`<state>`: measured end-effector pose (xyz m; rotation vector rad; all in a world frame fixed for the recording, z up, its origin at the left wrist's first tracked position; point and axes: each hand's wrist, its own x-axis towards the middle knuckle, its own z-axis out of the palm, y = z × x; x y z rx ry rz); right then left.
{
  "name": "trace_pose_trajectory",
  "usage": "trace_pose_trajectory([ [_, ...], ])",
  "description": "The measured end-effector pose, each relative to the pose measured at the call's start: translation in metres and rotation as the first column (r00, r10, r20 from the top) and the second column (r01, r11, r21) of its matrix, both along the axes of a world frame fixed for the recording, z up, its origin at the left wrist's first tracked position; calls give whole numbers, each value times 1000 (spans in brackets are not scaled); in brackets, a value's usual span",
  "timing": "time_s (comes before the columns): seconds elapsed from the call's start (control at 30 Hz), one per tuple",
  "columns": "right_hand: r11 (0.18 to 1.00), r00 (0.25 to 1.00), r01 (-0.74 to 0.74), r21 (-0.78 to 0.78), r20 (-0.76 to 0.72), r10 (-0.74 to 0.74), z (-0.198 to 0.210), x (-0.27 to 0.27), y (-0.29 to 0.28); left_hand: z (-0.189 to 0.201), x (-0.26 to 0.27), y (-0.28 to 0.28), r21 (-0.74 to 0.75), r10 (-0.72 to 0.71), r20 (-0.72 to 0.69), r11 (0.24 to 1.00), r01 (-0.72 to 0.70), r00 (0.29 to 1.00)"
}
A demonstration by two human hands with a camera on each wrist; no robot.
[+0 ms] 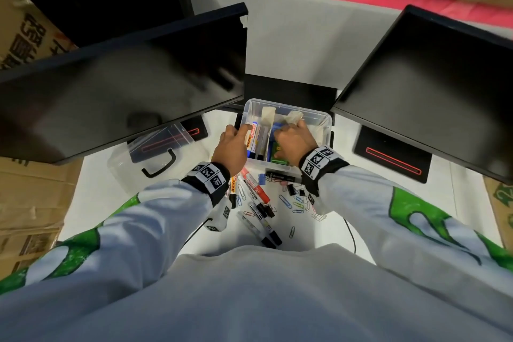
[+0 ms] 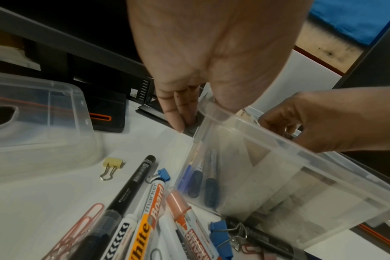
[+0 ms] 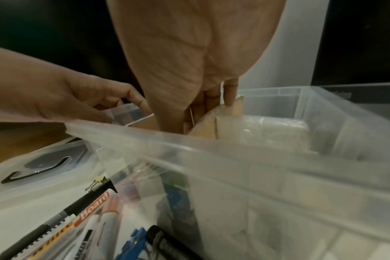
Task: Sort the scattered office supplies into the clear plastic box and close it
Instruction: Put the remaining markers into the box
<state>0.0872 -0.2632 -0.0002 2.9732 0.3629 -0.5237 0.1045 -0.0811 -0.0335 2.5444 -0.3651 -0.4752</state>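
The clear plastic box (image 1: 319, 115) stands open on the white table, split by cardboard dividers (image 1: 268, 116). Two whiteboard markers (image 1: 256, 139) lie in its left compartment. My left hand (image 1: 236, 141) holds the box's left wall (image 2: 278, 167), thumb over the rim and fingers (image 2: 178, 114) down the outside. My right hand (image 1: 291, 133) reaches inside and pinches the top of a cardboard divider (image 3: 225, 112). Several markers (image 1: 252, 186), paper clips (image 1: 297, 201) and binder clips (image 1: 291, 189) lie scattered in front of the box. A yellow binder clip (image 2: 112, 162) lies near the lid.
The clear lid (image 1: 155, 158) with its black handle lies left of the box. Two dark monitors (image 1: 125, 86) (image 1: 433, 86) overhang the table on either side, with black bases (image 1: 394, 155) under them. Cardboard cartons (image 1: 27, 203) stand at the left.
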Motion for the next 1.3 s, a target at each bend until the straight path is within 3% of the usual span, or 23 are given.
trace_pose_trajectory([
  [0.1, 993, 998, 54, 101, 35, -58, 6, -5, -4, 3, -1, 3, -36, -12, -22, 999, 12, 1000],
  [0.17, 965, 985, 85, 249, 126, -119, 15, -15, -4, 9, -2, 9, -143, -6, -36, 990, 1, 999],
  [0.23, 903, 968, 65, 426, 193, -161, 26, -31, 5, 17, -6, 23, -270, 47, 37, 962, -35, 998],
  [0.33, 820, 992, 14, 572, 95, -83, 32, -60, 26, 22, -16, 52, -255, 121, 108, 963, -91, 987],
  [0.47, 899, 1000, -3, 438, 13, -3, -4, -84, 61, -2, -42, 80, 94, 59, -87, 994, -50, 994],
  [0.57, 934, 977, 208, 290, -114, -182, -40, -88, 83, -18, -68, 79, 237, -29, -223, 968, 83, 974],
  [0.7, 877, 900, 415, 240, -249, -358, -64, -86, 99, -34, -86, 69, 295, -15, -267, 950, 97, 964],
  [0.9, 845, 874, 471, 254, -262, -409, -81, -88, 102, -40, -93, 59, 238, 130, -294, 970, -60, 947],
  [1.03, 818, 868, 478, 320, -313, -385, -74, -89, 93, -33, -93, 62, 218, 116, -331, 975, -44, 936],
  [1.2, 800, 906, 391, 455, -346, -245, -24, -103, 70, -3, -80, 73, 128, 23, -292, 992, 15, 956],
  [1.3, 674, 889, 434, 597, -405, -214, 13, -111, 55, 31, -70, 73, -25, 62, -237, 997, -70, 970],
])
